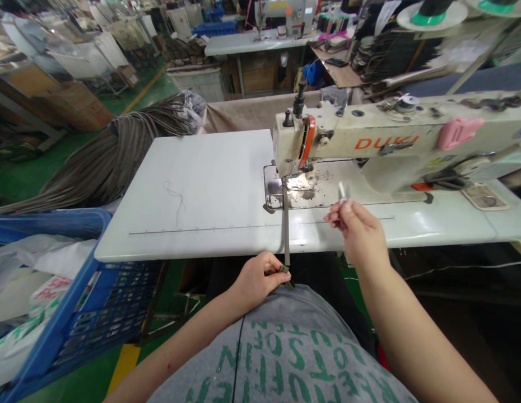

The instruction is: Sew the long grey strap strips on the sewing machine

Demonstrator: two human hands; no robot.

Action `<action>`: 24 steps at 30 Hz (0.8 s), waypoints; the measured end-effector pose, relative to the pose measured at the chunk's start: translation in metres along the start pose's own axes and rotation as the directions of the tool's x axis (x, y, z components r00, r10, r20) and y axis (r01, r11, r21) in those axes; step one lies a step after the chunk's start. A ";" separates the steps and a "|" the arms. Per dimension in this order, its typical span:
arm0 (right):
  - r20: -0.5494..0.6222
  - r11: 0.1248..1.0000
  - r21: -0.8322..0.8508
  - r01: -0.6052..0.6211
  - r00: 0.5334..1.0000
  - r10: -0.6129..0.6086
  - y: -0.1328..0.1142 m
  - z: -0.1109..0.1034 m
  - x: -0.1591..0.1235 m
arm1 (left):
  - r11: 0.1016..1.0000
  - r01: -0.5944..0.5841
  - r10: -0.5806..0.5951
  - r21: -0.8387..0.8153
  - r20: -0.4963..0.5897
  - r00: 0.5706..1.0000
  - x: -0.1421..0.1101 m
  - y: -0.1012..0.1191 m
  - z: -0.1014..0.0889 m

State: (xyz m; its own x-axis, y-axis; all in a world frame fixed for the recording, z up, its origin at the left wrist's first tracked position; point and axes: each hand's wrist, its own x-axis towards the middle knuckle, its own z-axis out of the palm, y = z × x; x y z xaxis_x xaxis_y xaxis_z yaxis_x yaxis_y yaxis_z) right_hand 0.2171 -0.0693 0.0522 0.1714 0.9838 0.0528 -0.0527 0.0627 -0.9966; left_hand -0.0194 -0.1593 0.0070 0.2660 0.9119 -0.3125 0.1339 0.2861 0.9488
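A narrow grey-brown strap (286, 229) runs from under the needle area of the sewing machine (323, 137), over the table's front edge, down toward my lap. My left hand (260, 280) pinches its lower end just below that edge. Over the front of the table, right of the strap, my right hand (357, 226) is closed on a small whitish, metallic-looking tool (343, 192). Its shape is blurred, so its exact kind cannot be made out. The machine's metal plate (296, 184) lies beyond this hand, to the left.
A loose thread (176, 201) lies on the white sewing table (218, 162). To the left stand a blue crate (105, 302) with plastic bags and a large bundle of grey-brown strips (105, 145). Another sewing machine (281, 17) is behind.
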 end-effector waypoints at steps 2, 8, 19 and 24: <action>0.208 0.985 -0.125 -0.120 0.967 0.144 0.005 0.001 -0.032 | 1.000 0.008 -0.008 0.007 0.002 1.000 0.000 -0.002 -0.001; 0.455 0.868 -0.220 -0.445 0.740 0.495 0.017 -0.004 -0.082 | 0.998 0.013 -0.012 0.067 -0.010 1.000 0.001 -0.001 -0.002; 0.543 0.702 -0.159 -0.694 0.532 0.650 0.027 -0.001 -0.086 | 0.981 -0.043 0.045 0.191 -0.003 0.999 0.000 0.003 -0.003; 0.571 0.706 -0.178 -0.685 0.512 0.642 0.029 0.004 -0.081 | 0.970 -0.043 0.038 0.238 0.026 0.999 0.002 0.002 -0.006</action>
State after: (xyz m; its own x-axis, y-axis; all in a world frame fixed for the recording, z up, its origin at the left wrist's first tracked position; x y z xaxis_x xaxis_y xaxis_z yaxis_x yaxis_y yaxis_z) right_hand 0.1974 -0.1467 0.0194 -0.5074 0.6403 -0.5766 0.0209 -0.6599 -0.7511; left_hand -0.0246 -0.1557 0.0083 0.2952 0.9142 -0.2775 0.3460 0.1684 0.9230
